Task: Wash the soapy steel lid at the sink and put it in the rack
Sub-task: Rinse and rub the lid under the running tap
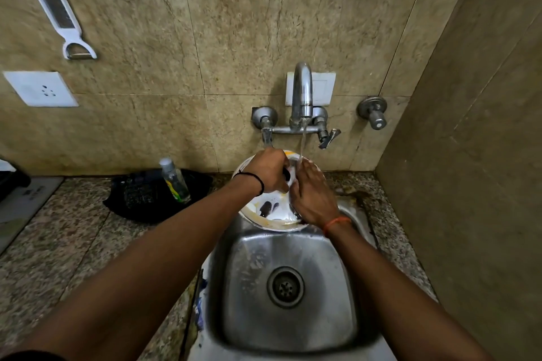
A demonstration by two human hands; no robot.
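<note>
The round steel lid (pixel 271 212), smeared with white foam and yellowish streaks, is held tilted over the back of the steel sink (pixel 337 287). My left hand (pixel 268 170) is closed around a dark knob at the lid's upper middle. My right hand (pixel 311 195) lies flat on the lid's right side, its fingertips under the thin stream from the tap (pixel 302 91). Both hands hide much of the lid. A black rack (pixel 140 199) sits on the counter left of the sink.
A clear bottle (pixel 175 180) with a yellow-green label leans in the black rack. The granite counter (pixel 73 243) surrounds the sink, with a side wall close on the right. A white grater-peeler (pixel 55 9) and a socket (pixel 41 89) are on the back wall. A second valve (pixel 374 113) sticks out right of the tap.
</note>
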